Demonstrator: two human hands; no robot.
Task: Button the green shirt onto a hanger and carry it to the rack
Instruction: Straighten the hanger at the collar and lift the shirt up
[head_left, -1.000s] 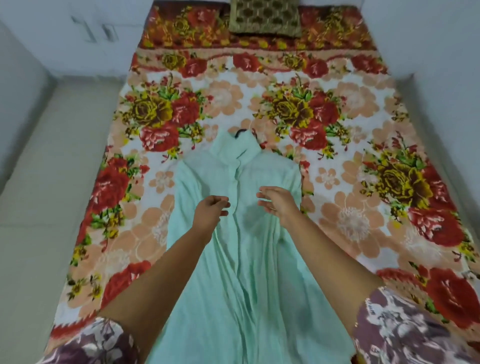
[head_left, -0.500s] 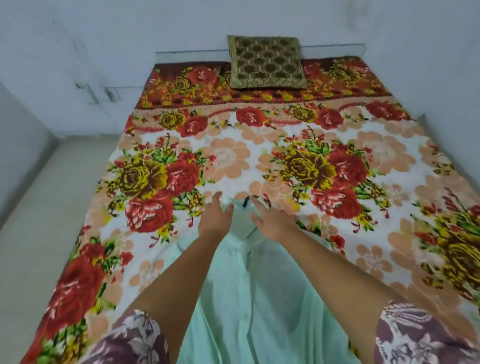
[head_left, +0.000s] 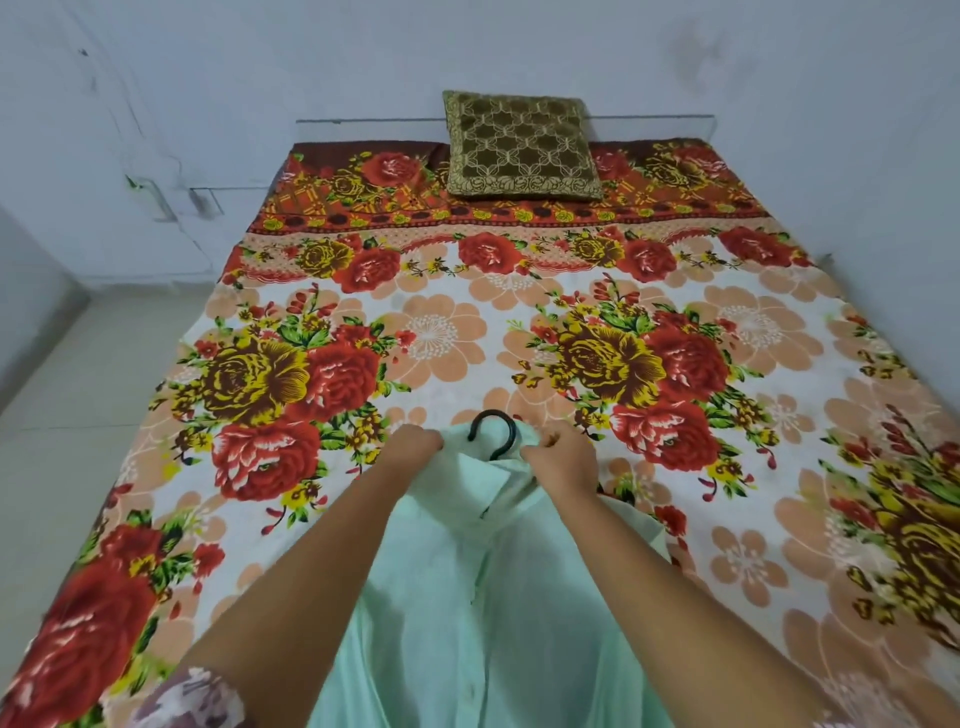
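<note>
The pale green shirt (head_left: 467, 613) lies front up on the floral bedspread, its placket running down the middle. A black hanger hook (head_left: 496, 428) sticks out of the collar; the hanger's body is hidden inside the shirt. My left hand (head_left: 413, 447) grips the collar's left side with curled fingers. On the other side of the hook, my right hand (head_left: 558, 457) grips the collar's right side.
The bed (head_left: 519, 338) with its red and yellow floral sheet fills most of the view. A brown patterned cushion (head_left: 519, 148) leans at the head against the white wall. Pale tiled floor (head_left: 67, 415) runs along the bed's left side.
Both hands moved from the shirt's chest up to the collar and closed on it. The hook now stands clear between them. The view tilted upward.
</note>
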